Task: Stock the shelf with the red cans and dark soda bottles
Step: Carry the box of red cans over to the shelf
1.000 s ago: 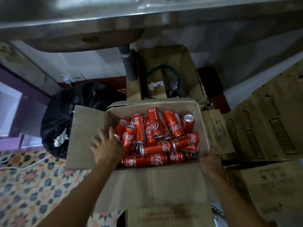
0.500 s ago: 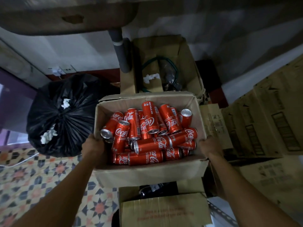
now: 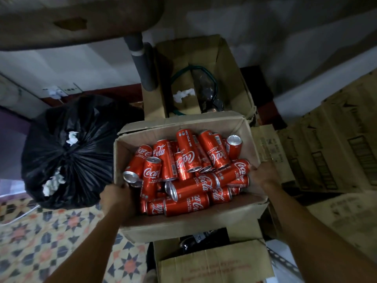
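So we're barely started on this one — no shelf shows in the head view at all, and not a single can has gone anywhere yet; the whole load of red cans (image 3: pixel 189 172) is heaped loose in the open cardboard box (image 3: pixel 183 226), lying every which way. We've got our left hand (image 3: pixel 116 198) gripping the box's left wall near the front corner, fingers curled over the rim, and our right hand (image 3: pixel 263 176) clamped on the right wall, fingers hooked inside by the cans; so both hands are holding the box, nothing else. As for the dark soda bottles, we can just make out something dark and glossy in the lower box (image 3: pixel 214 264) underneath, probably them, but it's too murky to swear to. Pretty much everything is left: carry this lot to a shelf, line up the cans, then come back for the bottles.

Versus a second ago — the left hand was resting flat on the opened left flap, and the flaps were spread out; now they're folded in and the box sits higher above the lower one; the black rubbish bag (image 3: pixel 69 152) shows more fully beside it.
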